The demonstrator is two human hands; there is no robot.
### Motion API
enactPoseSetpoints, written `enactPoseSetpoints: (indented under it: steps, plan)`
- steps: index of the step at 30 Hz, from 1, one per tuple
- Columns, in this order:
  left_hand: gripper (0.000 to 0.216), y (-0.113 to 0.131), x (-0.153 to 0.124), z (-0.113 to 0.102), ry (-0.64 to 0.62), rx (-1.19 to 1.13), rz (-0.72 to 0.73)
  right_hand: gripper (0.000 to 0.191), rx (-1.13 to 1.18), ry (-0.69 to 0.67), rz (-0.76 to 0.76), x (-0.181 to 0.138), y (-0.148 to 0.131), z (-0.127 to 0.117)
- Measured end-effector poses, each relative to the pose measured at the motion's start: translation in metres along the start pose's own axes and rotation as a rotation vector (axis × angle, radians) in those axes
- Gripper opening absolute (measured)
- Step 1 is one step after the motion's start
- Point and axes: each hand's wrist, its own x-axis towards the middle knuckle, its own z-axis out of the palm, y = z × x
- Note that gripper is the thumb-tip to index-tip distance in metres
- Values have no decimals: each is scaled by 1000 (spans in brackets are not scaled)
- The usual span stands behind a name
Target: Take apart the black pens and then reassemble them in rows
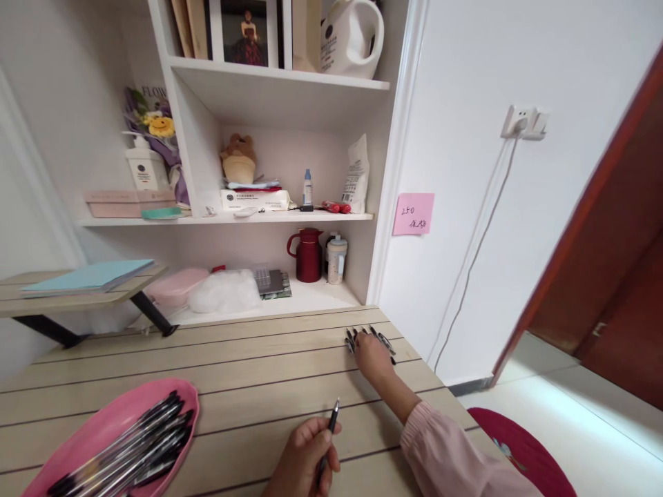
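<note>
My left hand (305,457) is near the table's front edge, closed around a black pen (330,431) whose tip points up. My right hand (371,357), in a pink sleeve, reaches to the table's far right corner. Its fingers curl down over a small cluster of black pens (386,343) that fan out from under it. A pink oval tray (98,421) at the front left holds several more black pens (135,449).
The wooden slatted table (233,373) stands against a white shelf unit (280,214) holding a red jug, bottles and boxes. A low stand with a blue notebook (88,276) is at the left. A pink sticky note (413,213), a wall socket and a brown door are at the right.
</note>
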Motion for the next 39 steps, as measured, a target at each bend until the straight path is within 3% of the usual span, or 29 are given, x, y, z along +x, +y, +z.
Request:
enactPoseSetpoints:
  steps: [4,7,10,12,13,15,17,22,26,31,39]
  plan:
    - [49,1,1,0,4,-29,-7,19,110,10,47,-6,16,-18]
    - [46,4,0,1,32,-89,-15,17,227,-65,20,-25,12,-20]
    - [39,11,-2,2,74,-164,17,26,413,-279,-34,-56,-6,-11]
    - [34,15,-4,3,101,-195,43,35,834,-558,-51,-75,-22,-2]
    - [32,16,-4,3,114,-203,51,37,991,-607,-50,-83,-30,1]
    - [31,18,-5,4,129,-207,61,41,1227,-587,-14,-92,-42,7]
    - [32,18,-5,5,129,-196,73,42,1356,-473,31,-95,-50,10]
    - [30,15,-5,6,141,-158,93,37,1443,-334,54,-96,-54,14]
    - [29,14,-4,4,105,-184,81,34,1471,-342,55,-99,-51,15]
    - [26,17,-4,5,72,-201,64,40,1572,-468,79,-99,-48,16]
    - [29,16,-4,5,51,-144,54,40,1591,-476,20,-98,-49,10]
